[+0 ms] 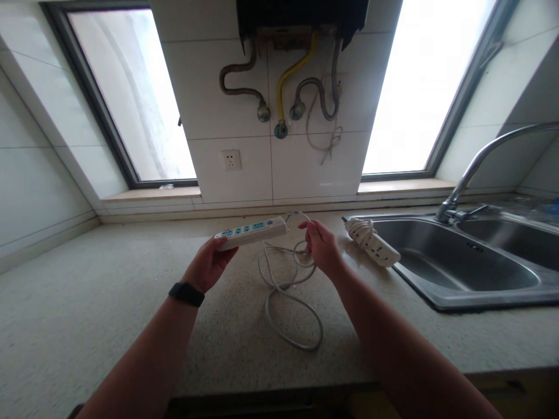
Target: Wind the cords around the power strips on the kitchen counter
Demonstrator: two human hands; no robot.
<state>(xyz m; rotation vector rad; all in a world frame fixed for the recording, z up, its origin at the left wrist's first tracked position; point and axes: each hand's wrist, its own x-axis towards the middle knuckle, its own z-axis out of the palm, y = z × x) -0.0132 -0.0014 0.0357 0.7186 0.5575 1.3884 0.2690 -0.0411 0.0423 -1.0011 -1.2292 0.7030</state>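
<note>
My left hand (pixel 212 262), with a black band on its wrist, grips one end of a white power strip (pixel 251 234) with blue-green sockets. The strip is held a little above the counter, its right end slightly higher. Thin wires come out of that right end and run toward my right hand (pixel 319 244). There the fingers are closed on the strip's white cable (pixel 306 217) close to those wires. The rest of the cable lies in loose loops on the counter below. Whether the wires are joined to the strip inside is hidden.
A second white power strip (pixel 379 249), its cord wound round one end, lies beside the double steel sink (pixel 458 299) with a tap (pixel 469 166). A wall socket (pixel 231 159) and heater hoses (pixel 283 78) are on the tiled wall behind the speckled counter (pixel 109 291).
</note>
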